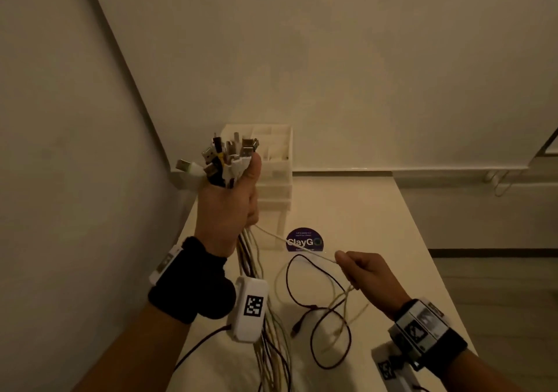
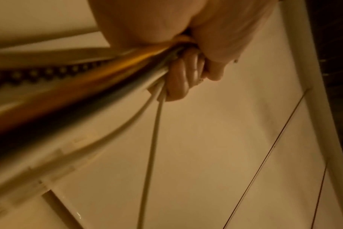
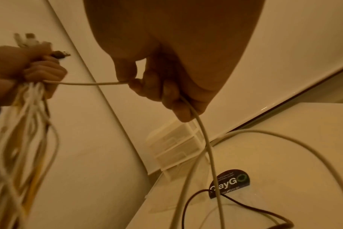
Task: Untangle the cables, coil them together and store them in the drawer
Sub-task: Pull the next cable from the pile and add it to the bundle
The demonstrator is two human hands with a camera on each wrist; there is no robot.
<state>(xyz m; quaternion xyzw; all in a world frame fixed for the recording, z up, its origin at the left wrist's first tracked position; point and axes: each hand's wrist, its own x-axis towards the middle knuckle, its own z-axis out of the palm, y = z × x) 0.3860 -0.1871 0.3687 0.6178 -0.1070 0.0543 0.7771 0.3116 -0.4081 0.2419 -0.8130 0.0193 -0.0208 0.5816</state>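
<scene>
White, yellow and dark rubbery cords make up the bundle of cables [image 1: 238,162] that my left hand [image 1: 225,207] grips in a closed fist, raised above the table's far left corner. Their plug ends fan out above my thumb: flat metal USB shells, some in white plastic housings, one in black. Below my fist the cords hang in a loose, straight sheaf and trail down onto the table's [image 1: 377,225] left edge by my wrist. From the left wrist view my fingers [image 2: 178,80] curl tight round the smooth round cords, which blur into streaks of gold and grey.

My right hand [image 1: 368,274] is lower, over the middle of the table, its thumb and fingers pinched on one thin cream cable [image 1: 296,242]. That cable runs taut from the bottom of my left fist to my right fingertips, then drops out under my palm in a slack curve onto the tabletop. A thin dark red cable [image 1: 320,310] lies there in wide, irregular loops, crossing pale cords.

The small white plastic drawer unit [image 1: 276,174] stands at the far left corner against the wall, boxy, with stacked drawers and open compartments on top. Just in front of it a round dark sticker [image 1: 304,240] lies flat on the smooth pale table.
</scene>
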